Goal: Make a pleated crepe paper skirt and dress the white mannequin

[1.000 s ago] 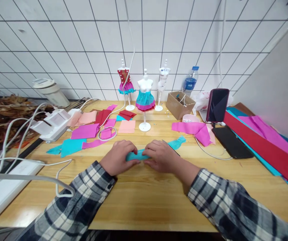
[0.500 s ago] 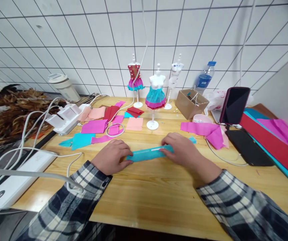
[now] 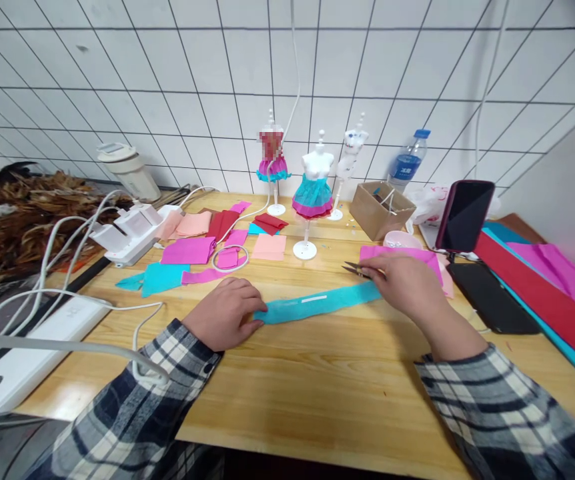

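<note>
A turquoise strip of crepe-like material (image 3: 327, 308) lies across the table, with a short white sliver on top of it. My left hand (image 3: 230, 312) pinches its left end between thumb and fingers. At the strip's far right end, my right hand (image 3: 410, 283) is closed around small pointed scissors (image 3: 353, 269), their two dark blades aiming left and slightly apart. The handles are hidden in my palm. Under and behind the right hand lies a magenta piece (image 3: 427, 259). Beyond the strip stands a white mini dress form (image 3: 316, 163) in a turquoise and magenta skirt (image 3: 312, 198).
Cut pieces, including a magenta one (image 3: 187, 251) and a turquoise one (image 3: 163, 279), lie at left. A power strip (image 3: 137, 247) and cables sit beyond them. On the right are a cardboard box (image 3: 375, 213), a standing phone (image 3: 464, 217), a flat black phone (image 3: 492, 297) and a red sheet (image 3: 537, 287).
My right hand has let go of the strip's middle and moved right, taking hold of the scissors. More of the strip shows. My left hand has stayed on its left end.
</note>
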Action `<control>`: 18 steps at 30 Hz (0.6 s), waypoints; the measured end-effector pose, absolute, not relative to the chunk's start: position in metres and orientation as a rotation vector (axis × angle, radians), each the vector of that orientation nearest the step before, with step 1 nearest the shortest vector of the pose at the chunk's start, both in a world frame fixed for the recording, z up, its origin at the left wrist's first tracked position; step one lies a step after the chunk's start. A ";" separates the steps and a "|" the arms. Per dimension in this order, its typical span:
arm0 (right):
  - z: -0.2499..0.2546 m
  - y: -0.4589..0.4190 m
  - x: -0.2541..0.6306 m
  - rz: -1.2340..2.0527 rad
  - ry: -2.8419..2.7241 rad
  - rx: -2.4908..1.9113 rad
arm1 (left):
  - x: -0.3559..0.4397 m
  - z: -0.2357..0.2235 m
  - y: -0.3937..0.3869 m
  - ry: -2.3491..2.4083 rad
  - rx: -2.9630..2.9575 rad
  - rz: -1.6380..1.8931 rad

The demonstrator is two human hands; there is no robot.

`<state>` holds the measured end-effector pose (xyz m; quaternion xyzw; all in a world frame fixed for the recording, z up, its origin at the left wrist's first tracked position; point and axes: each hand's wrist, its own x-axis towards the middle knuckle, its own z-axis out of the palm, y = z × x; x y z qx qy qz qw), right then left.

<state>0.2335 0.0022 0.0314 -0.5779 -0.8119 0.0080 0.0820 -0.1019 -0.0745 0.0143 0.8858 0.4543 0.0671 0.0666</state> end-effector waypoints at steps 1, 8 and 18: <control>0.030 0.003 0.229 -0.087 -2.395 -1.683 | -0.102 0.014 -0.075 1.363 2.679 0.210; -0.002 -0.023 0.164 0.212 -2.718 -0.853 | -0.107 0.017 -0.075 1.490 2.694 0.165; -0.016 -0.041 0.170 0.557 -2.563 -1.008 | -0.107 0.017 -0.077 1.456 2.689 0.127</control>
